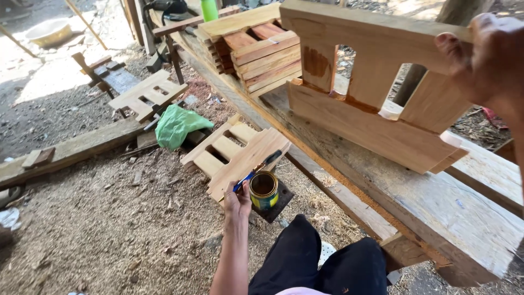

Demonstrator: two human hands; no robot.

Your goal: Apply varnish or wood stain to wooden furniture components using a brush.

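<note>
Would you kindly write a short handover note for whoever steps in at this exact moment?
Left hand: holds a blue-handled brush over the open yellow-and-green tin of brown finish on the ground.
Right hand: grips the top rail of the slatted wooden panel, standing on edge on the rough plank bench.
Done: one slat and the joint line along the lower board show wet brown coating.
Left: most of the panel is bare wood. A similar bare slatted panel lies beside the tin; more stacked panels sit further along the bench.

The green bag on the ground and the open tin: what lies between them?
In the head view, a flat slatted wooden panel lies between the green bag and the tin.
</note>
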